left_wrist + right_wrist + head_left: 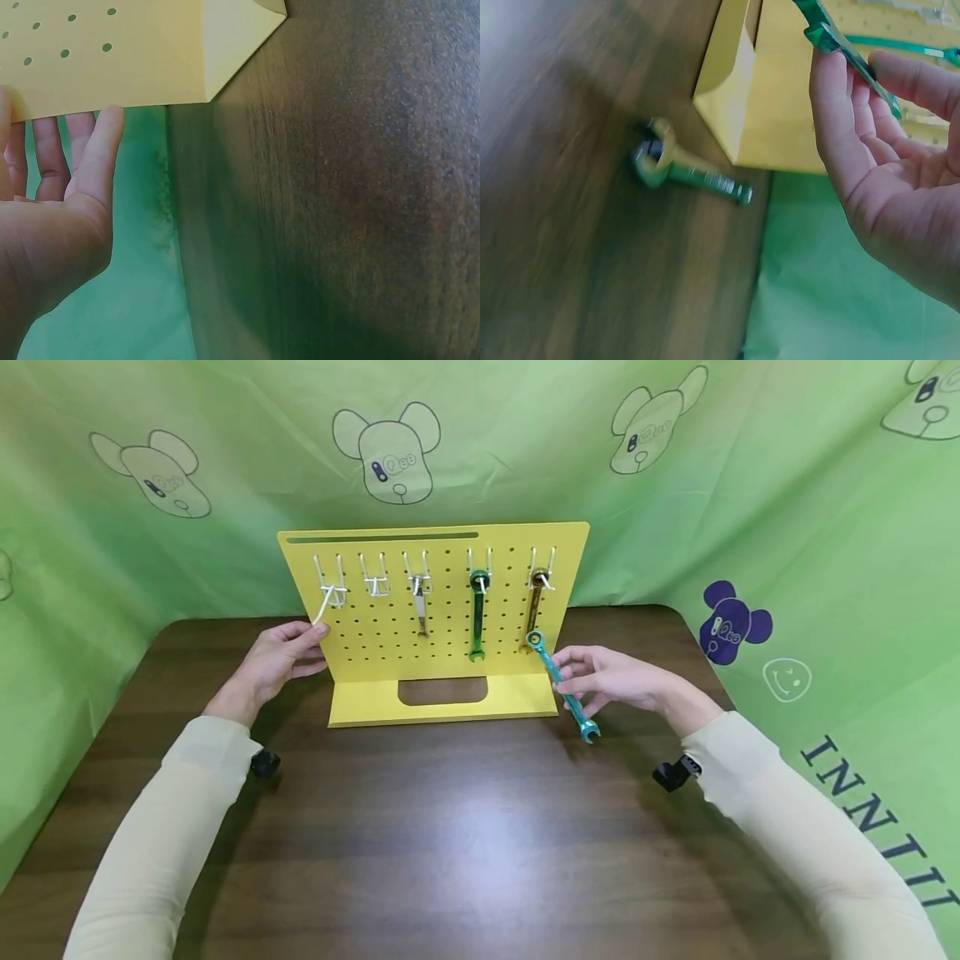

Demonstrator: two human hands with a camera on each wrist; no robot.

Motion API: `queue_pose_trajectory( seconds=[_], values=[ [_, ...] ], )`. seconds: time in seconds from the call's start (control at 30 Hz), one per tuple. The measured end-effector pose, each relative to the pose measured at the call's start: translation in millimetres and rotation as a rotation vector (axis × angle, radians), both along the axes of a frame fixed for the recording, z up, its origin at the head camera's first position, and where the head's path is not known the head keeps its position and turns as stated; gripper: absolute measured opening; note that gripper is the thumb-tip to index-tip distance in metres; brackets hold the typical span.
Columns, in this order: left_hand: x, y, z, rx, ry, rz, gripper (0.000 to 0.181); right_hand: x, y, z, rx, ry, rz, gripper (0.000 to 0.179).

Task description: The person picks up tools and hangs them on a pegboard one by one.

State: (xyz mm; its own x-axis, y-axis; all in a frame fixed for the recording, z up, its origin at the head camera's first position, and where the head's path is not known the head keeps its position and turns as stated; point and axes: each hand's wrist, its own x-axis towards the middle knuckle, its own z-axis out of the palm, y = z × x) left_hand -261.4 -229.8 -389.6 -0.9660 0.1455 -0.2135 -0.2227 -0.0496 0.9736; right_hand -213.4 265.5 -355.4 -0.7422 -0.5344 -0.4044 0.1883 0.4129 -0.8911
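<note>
A yellow pegboard (442,652) stands on the table, fitted with white wire hooks. My left hand (288,652) grips its left edge, thumb in front and fingers behind, as the left wrist view also shows for the pegboard (150,60). My right hand (611,677) pinches a teal wrench (557,672) by the middle of its shaft, tilted, in front of the board's right side. From hooks hang a silver wrench (420,606), a green wrench (477,618) and a bronze wrench (534,606). The two leftmost hooks (375,585) hold nothing.
Dark wooden table (420,835) extends in front of the board. A green printed cloth (517,435) closes off the back and sides. In the right wrist view, a blurred green wrench-like shape (705,180) appears against the tabletop; I cannot tell whether it is a reflection.
</note>
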Motion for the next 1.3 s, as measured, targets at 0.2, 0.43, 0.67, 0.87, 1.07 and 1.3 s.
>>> queue_pose_trajectory(
  seconds=[0.2, 0.43, 0.67, 0.87, 1.07, 1.3],
  values=[
    [-4.2, 4.5, -4.1, 0.004, -0.005, -0.002, 0.026, -2.2, -25.7, 5.0, 0.021, -0.006, 0.066, 0.040],
    [-5.7, 5.8, -6.6, 0.005, 0.006, -0.002, 0.025, -8.4, -58.0, 5.6, 0.019, 0.020, 0.142, 0.039],
    [-3.5, 7.4, -11.0, 0.006, 0.002, -0.007, 0.022, -10.6, -92.3, 5.2, -0.052, 0.028, 0.186, 0.036],
    [-1.5, 7.4, -11.8, 0.011, 0.009, -0.011, 0.024, -11.5, -121.0, 11.0, -0.124, 0.076, 0.170, 0.040],
    [1.7, 2.4, -11.5, -0.006, 0.006, 0.002, 0.023, -9.3, -149.4, 21.3, -0.180, 0.166, 0.168, 0.040],
    [1.1, -3.0, -2.4, 0.016, 0.029, -0.011, 0.020, -11.3, -173.8, 35.9, -0.223, 0.252, 0.082, 0.042]
  ],
)
